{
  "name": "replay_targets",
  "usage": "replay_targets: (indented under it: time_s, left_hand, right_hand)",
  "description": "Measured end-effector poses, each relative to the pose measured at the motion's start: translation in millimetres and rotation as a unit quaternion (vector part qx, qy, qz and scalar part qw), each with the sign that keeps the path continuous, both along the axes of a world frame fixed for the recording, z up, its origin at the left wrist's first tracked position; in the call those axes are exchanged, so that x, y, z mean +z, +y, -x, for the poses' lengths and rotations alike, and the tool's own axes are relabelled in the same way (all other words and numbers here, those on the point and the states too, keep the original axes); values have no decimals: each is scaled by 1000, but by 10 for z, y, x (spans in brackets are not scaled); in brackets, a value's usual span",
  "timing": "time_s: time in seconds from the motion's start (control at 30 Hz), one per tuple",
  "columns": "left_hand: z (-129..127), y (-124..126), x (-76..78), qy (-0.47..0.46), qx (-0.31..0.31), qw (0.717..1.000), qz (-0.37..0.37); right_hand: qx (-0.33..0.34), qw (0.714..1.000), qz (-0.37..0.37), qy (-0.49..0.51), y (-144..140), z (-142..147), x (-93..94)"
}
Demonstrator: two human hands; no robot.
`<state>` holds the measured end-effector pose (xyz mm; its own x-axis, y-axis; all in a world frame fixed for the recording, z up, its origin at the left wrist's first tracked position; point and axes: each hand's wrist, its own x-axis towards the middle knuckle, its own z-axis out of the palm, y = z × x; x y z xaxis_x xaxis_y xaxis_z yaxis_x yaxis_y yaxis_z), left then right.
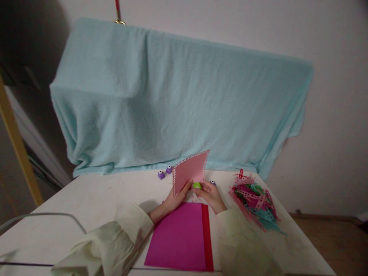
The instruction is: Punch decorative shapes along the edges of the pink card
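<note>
I log: my left hand (pixel 175 196) gripping the pink sheet (pixel 190 170) upright, my right hand (pixel 210 193) clasping the green punch (pixel 197 185) at its lower edge, above the desk (pixel 94 199).

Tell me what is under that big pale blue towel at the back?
The towel drapes over something bulky and box-like behind the table, hiding it completely. Only a gold-tipped red fitting shows above its top edge.

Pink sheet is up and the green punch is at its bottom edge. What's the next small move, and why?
Probably slide the pink sheet a notch along in the green punch and press again. The left hand holds the sheet upright, the right hand grips the punch, and punched holes already line its left and top edges.
</note>
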<state>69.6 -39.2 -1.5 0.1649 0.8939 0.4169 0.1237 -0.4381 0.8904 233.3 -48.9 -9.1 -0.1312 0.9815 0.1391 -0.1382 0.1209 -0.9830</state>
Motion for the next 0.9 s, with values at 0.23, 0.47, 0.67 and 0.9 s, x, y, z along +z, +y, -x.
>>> replay_targets:
  time_s: [0.23, 0.47, 0.67, 0.9]
  left_hand:
    - [-6, 3, -21, -4, -17, 999, 44]
    - [20, -37, 32, 17, -34, 998, 48]
    - [49, -81, 98, 28, -64, 990, 120]
    - [42, -88, 90, 20, -71, 985, 154]
  right_hand:
    - [1, 1000, -8, -3, -10, -9, 30]
    - [-4, 999, -24, 23, -38, -13, 75]
    - [37, 997, 8, 67, -89, 9, 161]
    - [53, 993, 27, 98, -91, 4, 173]
